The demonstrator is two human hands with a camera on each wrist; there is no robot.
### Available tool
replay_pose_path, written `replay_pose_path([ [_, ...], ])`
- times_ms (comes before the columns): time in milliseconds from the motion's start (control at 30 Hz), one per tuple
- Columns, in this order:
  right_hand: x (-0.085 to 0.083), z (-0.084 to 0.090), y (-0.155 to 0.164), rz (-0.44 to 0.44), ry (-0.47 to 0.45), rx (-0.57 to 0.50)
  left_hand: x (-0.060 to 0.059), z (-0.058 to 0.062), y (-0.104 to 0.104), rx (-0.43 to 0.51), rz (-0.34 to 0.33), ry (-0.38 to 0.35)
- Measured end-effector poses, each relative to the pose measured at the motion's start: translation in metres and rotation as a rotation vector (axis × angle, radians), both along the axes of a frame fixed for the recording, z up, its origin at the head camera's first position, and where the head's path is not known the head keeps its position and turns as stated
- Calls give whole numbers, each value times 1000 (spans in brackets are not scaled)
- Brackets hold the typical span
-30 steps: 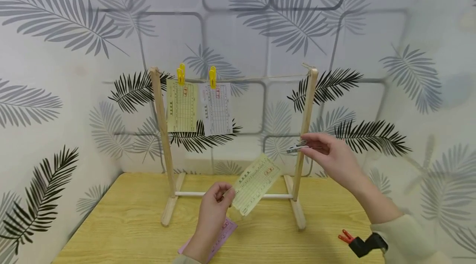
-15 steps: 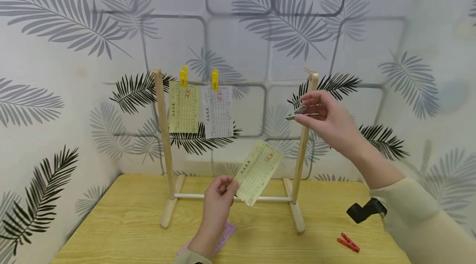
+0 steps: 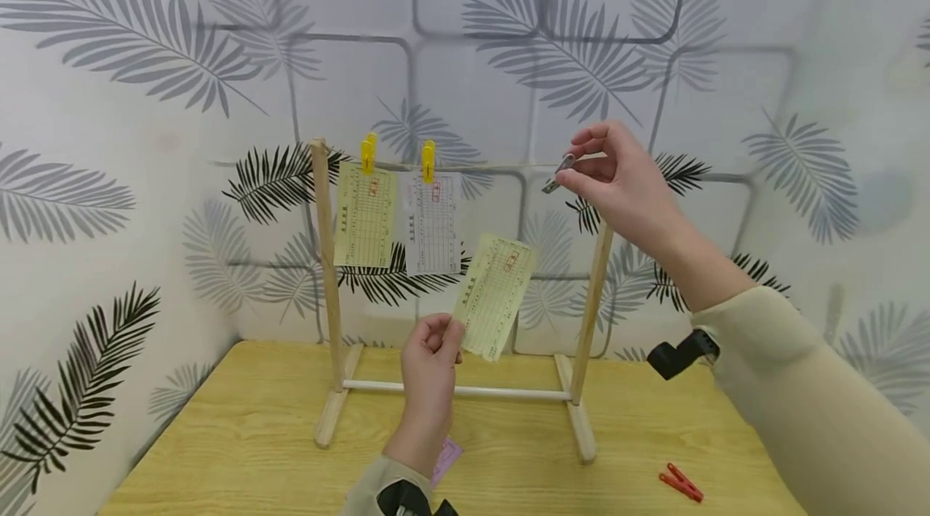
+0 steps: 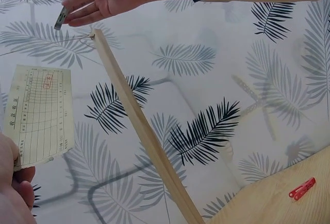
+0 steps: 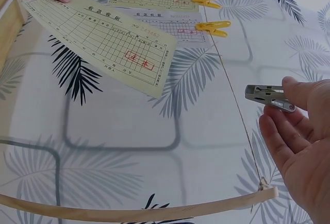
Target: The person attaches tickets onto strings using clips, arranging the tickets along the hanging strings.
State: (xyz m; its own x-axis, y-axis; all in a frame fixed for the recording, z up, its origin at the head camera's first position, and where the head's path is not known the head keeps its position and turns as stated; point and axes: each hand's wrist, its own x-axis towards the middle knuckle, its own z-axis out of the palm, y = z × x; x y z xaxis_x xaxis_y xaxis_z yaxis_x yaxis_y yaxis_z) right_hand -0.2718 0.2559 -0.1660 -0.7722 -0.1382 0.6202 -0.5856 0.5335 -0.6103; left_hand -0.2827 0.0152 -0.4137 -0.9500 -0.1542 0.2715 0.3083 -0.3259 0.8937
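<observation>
My left hand (image 3: 430,350) pinches the lower left edge of a yellow receipt slip (image 3: 496,298), held up tilted in front of the wooden rack. In the right wrist view its printed grid and red stamp face the camera. My right hand (image 3: 613,177) is raised near the rack's right post and pinches a grey metal clothespin (image 5: 268,96) between thumb and fingers. The string (image 5: 232,92) runs just beside that clothespin. From the string's left half hang another yellow slip (image 3: 365,217) and a white slip (image 3: 433,225), each under a yellow clothespin (image 3: 429,161).
The rack's right post (image 3: 592,314) stands below my right hand, and a white crossbar (image 3: 465,392) joins its feet. A red clothespin (image 3: 681,482) lies on the wooden table (image 3: 254,435) at right. A pink slip (image 3: 446,459) is partly hidden behind my left forearm.
My right hand has risen with the metal clothespin and moved slightly left, up to string height. My left hand has lifted the yellow slip, which is now more upright.
</observation>
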Motion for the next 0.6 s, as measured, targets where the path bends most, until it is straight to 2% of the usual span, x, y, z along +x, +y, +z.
replay_pose_path([
  [233,-20,16,-7,4,38,-14,-5,11,5,55,55,29],
  [467,-36,30,-16,27,30,-40,-10,21,12,94,55,38],
  [600,-44,37,-22,27,9,-16,-13,24,15,116,62,35],
])
